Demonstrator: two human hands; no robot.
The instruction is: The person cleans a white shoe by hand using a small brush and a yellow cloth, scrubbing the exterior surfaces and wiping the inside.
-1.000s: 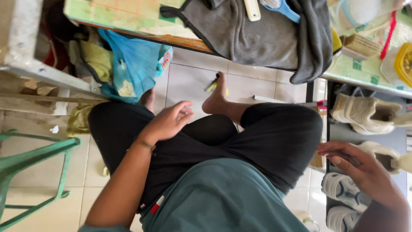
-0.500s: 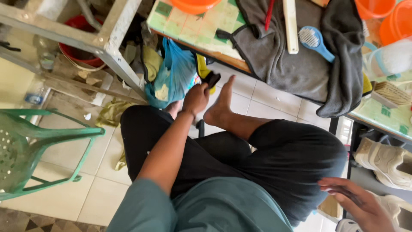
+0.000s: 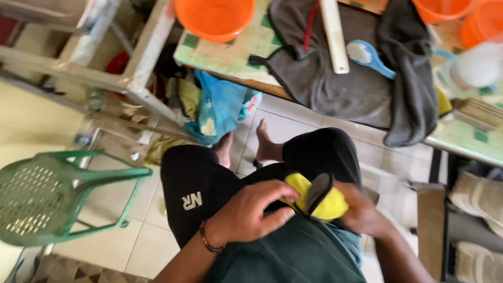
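Observation:
I am seated, black trousers (image 3: 199, 178) over my knees, bare feet on the tiled floor. A yellow and dark grey cloth piece (image 3: 317, 196) lies on my lap, held between both hands. My left hand (image 3: 251, 209) pinches its left edge with closed fingers; a thin bracelet circles that wrist. My right hand (image 3: 361, 212) grips the same piece from the right, partly hidden behind it.
A table (image 3: 230, 55) stands ahead with a grey cloth (image 3: 346, 78), a blue brush (image 3: 369, 55), a white stick (image 3: 334, 34) and orange bowls (image 3: 215, 18). A blue bag (image 3: 220, 107) lies under it. A green plastic chair (image 3: 47, 194) is left; shoes (image 3: 477, 194) on a rack right.
My left hand came back from the floor near my foot up to my lap with the yellow and grey piece. My right hand moved in and took hold of it too.

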